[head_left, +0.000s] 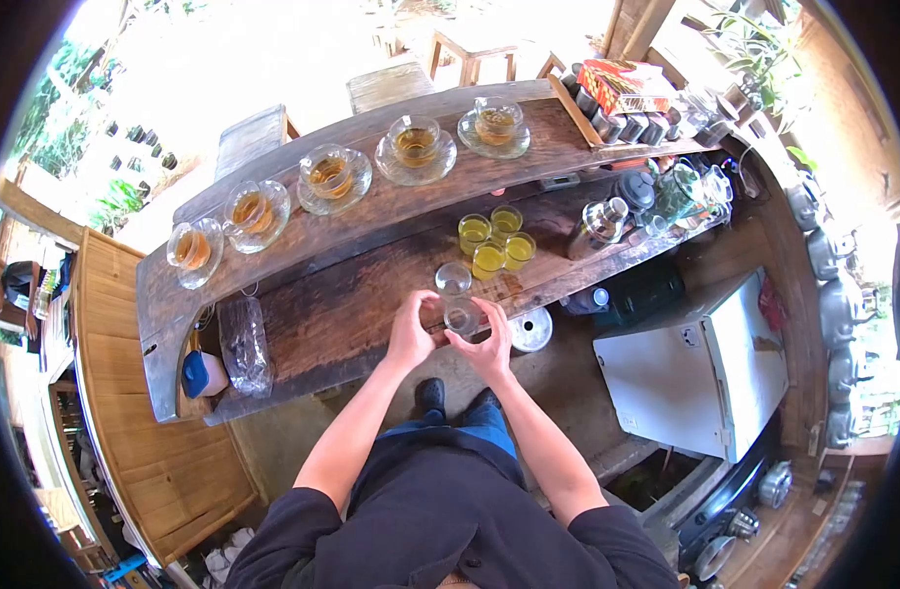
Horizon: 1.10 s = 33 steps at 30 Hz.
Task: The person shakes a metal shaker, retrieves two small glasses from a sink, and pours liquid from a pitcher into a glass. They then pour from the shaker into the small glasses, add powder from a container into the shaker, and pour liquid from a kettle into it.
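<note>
Over the lower shelf's front edge, my right hand [486,344] curls its fingers round a small clear glass [461,316]. From the other side my left hand [411,334] closes on the same glass, its fingertips at the rim. Just beyond them stands another clear glass [453,278], which looks empty. Behind it, several small glasses of yellow-green drink [488,259] are grouped closely on the shelf.
On the raised wooden counter [273,147] stand several glass cups of amber drink [329,177] on saucers. A metal shaker [599,228] and glass jars are at the right. A white fridge [656,368] stands behind on that side. A blue-lidded container [203,374] is at the left.
</note>
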Each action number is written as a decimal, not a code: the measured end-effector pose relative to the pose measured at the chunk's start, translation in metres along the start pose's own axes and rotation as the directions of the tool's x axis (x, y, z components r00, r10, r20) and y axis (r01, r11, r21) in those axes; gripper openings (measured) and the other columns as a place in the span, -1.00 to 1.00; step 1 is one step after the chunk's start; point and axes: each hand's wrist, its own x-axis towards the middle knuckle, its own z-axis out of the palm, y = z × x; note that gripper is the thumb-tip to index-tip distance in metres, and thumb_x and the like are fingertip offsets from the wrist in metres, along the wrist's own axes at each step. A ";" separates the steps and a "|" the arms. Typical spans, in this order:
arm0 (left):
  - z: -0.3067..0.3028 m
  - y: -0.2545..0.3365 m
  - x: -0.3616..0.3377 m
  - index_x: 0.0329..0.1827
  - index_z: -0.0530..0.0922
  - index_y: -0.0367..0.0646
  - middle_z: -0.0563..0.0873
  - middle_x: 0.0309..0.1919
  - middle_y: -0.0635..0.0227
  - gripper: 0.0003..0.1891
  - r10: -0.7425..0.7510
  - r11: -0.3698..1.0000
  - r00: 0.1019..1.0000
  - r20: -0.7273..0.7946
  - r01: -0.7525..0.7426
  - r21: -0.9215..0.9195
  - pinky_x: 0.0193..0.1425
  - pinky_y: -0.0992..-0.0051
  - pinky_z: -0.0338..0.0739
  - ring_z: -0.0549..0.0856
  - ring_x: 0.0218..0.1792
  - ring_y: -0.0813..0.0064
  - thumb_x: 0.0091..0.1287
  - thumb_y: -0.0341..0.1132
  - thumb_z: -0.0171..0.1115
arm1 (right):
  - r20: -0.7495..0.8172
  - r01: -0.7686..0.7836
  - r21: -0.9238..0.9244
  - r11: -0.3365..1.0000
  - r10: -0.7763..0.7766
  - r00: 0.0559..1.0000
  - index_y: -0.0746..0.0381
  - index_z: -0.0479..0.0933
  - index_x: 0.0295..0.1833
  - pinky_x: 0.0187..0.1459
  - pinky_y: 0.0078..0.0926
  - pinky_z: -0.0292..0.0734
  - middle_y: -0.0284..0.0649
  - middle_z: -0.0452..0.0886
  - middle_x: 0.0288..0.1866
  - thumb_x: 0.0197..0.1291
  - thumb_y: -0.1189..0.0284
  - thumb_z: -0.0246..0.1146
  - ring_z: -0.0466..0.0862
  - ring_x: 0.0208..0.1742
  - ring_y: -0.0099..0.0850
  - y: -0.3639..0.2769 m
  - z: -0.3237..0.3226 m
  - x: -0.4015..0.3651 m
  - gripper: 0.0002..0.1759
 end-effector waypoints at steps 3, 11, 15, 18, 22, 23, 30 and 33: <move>-0.017 -0.008 0.012 0.36 0.45 -0.11 0.69 0.16 0.23 -0.13 -0.097 0.992 0.995 -0.007 0.097 0.078 0.28 0.28 0.61 0.71 0.10 0.25 -0.09 -0.45 0.72 | -0.031 -0.008 -0.033 0.999 0.007 1.000 0.23 0.58 0.29 0.03 -0.32 0.63 -0.12 0.67 0.14 -0.15 0.29 0.70 0.69 0.05 -0.22 0.003 -0.007 0.000 -0.19; 0.001 0.003 0.053 0.45 0.41 -0.08 0.66 0.37 0.17 -0.08 -0.036 0.981 0.997 0.072 0.022 0.190 0.44 0.14 0.55 0.66 0.35 0.11 0.01 -0.19 0.74 | -0.108 -0.053 -0.033 0.998 0.050 0.993 0.25 0.56 0.31 -0.01 -0.35 0.60 -0.13 0.64 0.14 -0.13 0.33 0.70 0.65 0.03 -0.25 0.016 -0.014 0.007 -0.18; 0.011 -0.010 0.059 0.41 0.43 0.02 0.72 0.29 0.26 -0.14 -0.027 0.984 0.998 0.055 0.017 0.176 0.33 0.01 0.47 0.69 0.30 0.15 0.03 -0.12 0.72 | -0.151 -0.026 -0.076 0.997 0.014 0.988 0.25 0.56 0.31 0.01 -0.35 0.59 -0.13 0.63 0.13 -0.12 0.33 0.69 0.65 0.02 -0.25 0.019 -0.017 0.017 -0.19; 0.011 -0.016 0.063 0.36 0.45 0.01 0.75 0.24 0.29 -0.19 -0.076 0.985 0.997 0.000 0.076 0.153 0.30 0.04 0.47 0.70 0.29 0.18 0.04 -0.10 0.71 | -0.156 -0.056 -0.078 0.995 0.043 0.987 0.25 0.56 0.31 0.04 -0.34 0.59 -0.13 0.63 0.13 -0.11 0.34 0.69 0.64 0.01 -0.24 0.022 -0.017 0.022 -0.19; 0.005 -0.024 0.080 0.35 0.45 -0.01 0.75 0.23 0.28 -0.19 -0.063 0.988 0.997 -0.049 0.069 0.140 0.27 0.06 0.51 0.72 0.25 0.19 0.05 -0.10 0.71 | -0.136 -0.068 -0.083 0.994 0.056 0.989 0.24 0.56 0.31 0.06 -0.33 0.60 -0.13 0.61 0.12 -0.10 0.32 0.69 0.64 0.00 -0.25 0.020 -0.006 0.028 -0.20; 0.004 -0.024 0.084 0.35 0.46 -0.02 0.75 0.23 0.26 -0.19 -0.064 0.988 0.997 -0.053 0.070 0.136 0.26 0.08 0.55 0.72 0.25 0.19 0.04 -0.11 0.71 | -0.113 -0.103 -0.094 0.990 0.093 0.989 0.24 0.56 0.31 0.07 -0.32 0.60 -0.13 0.60 0.11 -0.09 0.32 0.69 0.64 -0.01 -0.25 0.018 -0.002 0.029 -0.21; 0.003 -0.024 0.105 0.39 0.48 -0.07 0.73 0.22 0.09 -0.17 -0.047 0.992 0.996 -0.070 0.054 0.110 0.29 0.16 0.63 0.72 0.22 0.09 0.01 -0.23 0.73 | -0.101 -0.105 -0.108 0.989 0.094 0.990 0.25 0.56 0.31 0.07 -0.27 0.62 -0.14 0.59 0.11 -0.08 0.31 0.68 0.65 -0.02 -0.25 0.016 0.018 0.036 -0.21; 0.008 -0.026 0.108 0.41 0.44 -0.06 0.73 0.21 0.09 -0.14 -0.078 0.996 0.994 -0.082 0.081 0.038 0.29 0.16 0.62 0.72 0.25 0.11 0.03 -0.24 0.72 | -0.119 -0.106 -0.067 0.992 0.098 0.988 0.26 0.53 0.31 0.07 -0.29 0.62 -0.14 0.60 0.10 -0.06 0.33 0.68 0.65 -0.03 -0.26 0.018 0.024 0.035 -0.21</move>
